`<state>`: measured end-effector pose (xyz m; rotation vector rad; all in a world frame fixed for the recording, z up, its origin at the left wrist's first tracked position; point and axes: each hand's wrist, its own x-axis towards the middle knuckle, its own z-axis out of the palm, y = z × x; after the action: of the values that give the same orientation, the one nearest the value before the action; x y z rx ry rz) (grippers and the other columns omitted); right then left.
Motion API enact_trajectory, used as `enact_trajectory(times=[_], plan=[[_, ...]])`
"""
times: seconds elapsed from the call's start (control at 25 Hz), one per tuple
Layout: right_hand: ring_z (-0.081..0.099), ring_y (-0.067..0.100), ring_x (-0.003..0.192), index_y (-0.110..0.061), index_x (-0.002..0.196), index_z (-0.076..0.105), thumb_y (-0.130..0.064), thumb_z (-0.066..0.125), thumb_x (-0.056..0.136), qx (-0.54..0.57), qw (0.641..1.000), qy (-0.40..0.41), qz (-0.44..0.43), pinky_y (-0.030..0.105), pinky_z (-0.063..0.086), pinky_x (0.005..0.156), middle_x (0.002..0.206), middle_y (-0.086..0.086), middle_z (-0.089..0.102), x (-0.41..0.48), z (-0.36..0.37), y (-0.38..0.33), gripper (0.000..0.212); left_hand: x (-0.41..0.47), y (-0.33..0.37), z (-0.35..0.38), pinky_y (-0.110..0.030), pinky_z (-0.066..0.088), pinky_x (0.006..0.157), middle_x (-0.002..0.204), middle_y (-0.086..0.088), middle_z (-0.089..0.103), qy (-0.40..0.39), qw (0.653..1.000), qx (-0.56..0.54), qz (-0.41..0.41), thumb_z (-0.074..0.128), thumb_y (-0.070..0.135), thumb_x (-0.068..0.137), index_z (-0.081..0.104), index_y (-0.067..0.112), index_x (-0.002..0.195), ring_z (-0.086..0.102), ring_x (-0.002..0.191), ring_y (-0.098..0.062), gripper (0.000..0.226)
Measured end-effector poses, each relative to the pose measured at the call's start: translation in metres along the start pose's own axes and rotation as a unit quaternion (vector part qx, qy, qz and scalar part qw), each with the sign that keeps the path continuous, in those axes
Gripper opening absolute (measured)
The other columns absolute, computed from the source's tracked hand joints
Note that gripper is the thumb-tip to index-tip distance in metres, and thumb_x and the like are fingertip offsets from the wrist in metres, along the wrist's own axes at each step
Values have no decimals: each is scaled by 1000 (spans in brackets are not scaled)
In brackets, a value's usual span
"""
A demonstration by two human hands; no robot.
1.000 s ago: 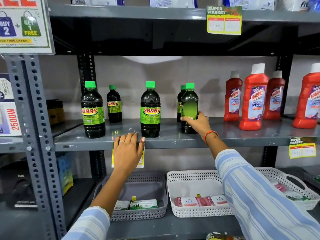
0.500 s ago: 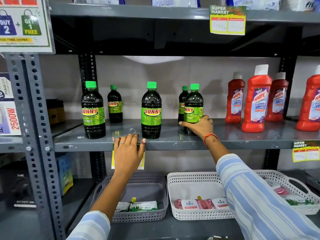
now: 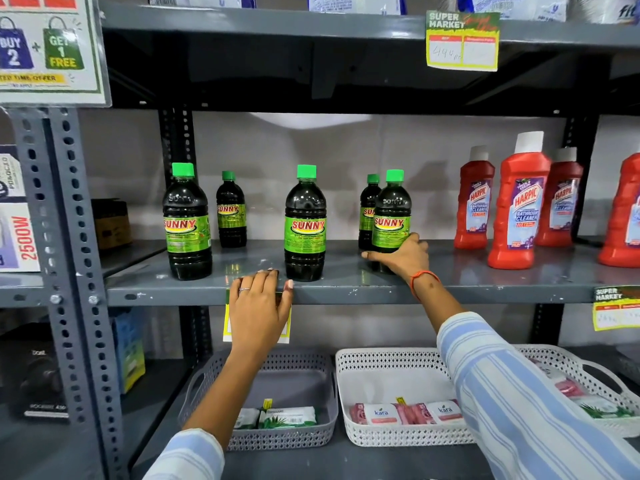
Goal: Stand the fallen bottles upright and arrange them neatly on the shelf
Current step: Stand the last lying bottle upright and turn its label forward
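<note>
Several dark Sunny bottles with green caps stand upright on the grey shelf (image 3: 346, 289). Along the front are a left bottle (image 3: 187, 223), a middle bottle (image 3: 305, 223) and a right bottle (image 3: 392, 216). Two smaller-looking ones stand behind, one at the left (image 3: 231, 211) and one (image 3: 367, 209) partly hidden by the right bottle. My right hand (image 3: 403, 254) grips the base of the right front bottle, whose label faces me. My left hand (image 3: 258, 306) rests on the shelf's front edge beside the middle bottle, fingers curled over the lip.
Red Harpic bottles (image 3: 519, 202) stand on the same shelf to the right. Below are a grey basket (image 3: 311, 382) and a white basket (image 3: 388, 362) with packets. Price tags (image 3: 462, 41) hang from the shelf edges. A perforated steel upright (image 3: 69, 271) rises at the left.
My right hand has turned the right front bottle so its label faces forward, and slid down to its base. My left hand has stayed on the shelf edge.
</note>
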<state>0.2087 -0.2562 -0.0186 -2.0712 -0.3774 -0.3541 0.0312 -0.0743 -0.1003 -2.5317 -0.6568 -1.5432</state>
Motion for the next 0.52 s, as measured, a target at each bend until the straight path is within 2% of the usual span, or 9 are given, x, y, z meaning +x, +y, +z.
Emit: enact_trajectory(times=[0.2, 0.4, 0.52], plan=[[59, 36, 114, 4, 122, 43, -26, 85, 65, 40, 999, -14, -12, 38, 48, 87, 122, 21, 61, 0, -4, 2, 77, -1, -1, 1, -40, 33, 88, 99, -12, 71, 6, 1000, -2, 2, 35, 42, 93, 67, 3, 105, 62, 89, -33, 52], [65, 31, 104, -9, 110, 67, -38, 84, 59, 27, 999, -38, -19, 35, 53, 86, 110, 15, 72, -2, -8, 6, 61, 0, -1, 0, -39, 32, 88, 100, -13, 71, 7, 1000, -6, 7, 34, 42, 93, 67, 3, 106, 62, 89, -33, 53], [66, 31, 102, -10, 107, 71, -33, 83, 63, 27, 998, -54, -29, 35, 53, 88, 108, 16, 73, -8, -17, 4, 51, 0, -2, 1, -39, 31, 88, 100, -13, 71, 15, 1000, -6, 12, 35, 41, 93, 67, 2, 105, 62, 89, -34, 52]])
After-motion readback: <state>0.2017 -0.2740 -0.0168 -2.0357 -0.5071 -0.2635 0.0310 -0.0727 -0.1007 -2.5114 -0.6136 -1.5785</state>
